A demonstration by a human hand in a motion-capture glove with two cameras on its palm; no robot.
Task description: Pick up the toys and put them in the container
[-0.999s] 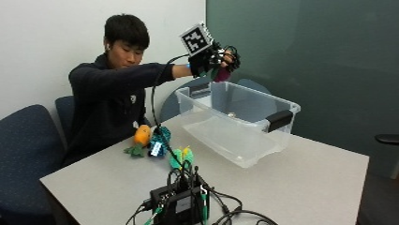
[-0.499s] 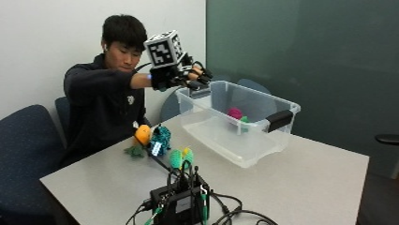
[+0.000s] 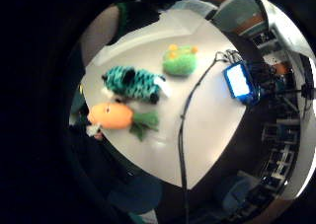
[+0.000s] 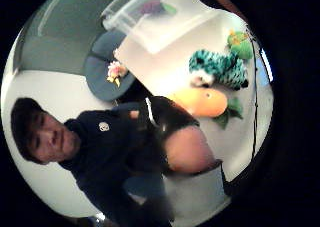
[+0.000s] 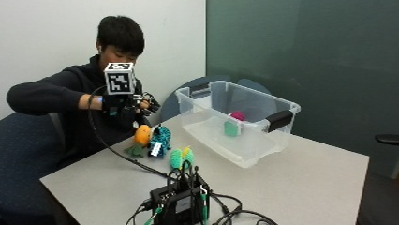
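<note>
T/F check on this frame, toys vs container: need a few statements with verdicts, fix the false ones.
1. Three toys lie on the table beside the container. True: the orange carrot toy, the teal striped toy and the green toy.
2. The container is empty. False: a pink and green toy lies inside it.
3. The gloved right hand holds the carrot toy. False: it hovers above the toys and holds nothing.
4. The teal striped toy lies between the carrot toy and the green toy. True.
5. The container has a lid on. False: its top is open.
</note>
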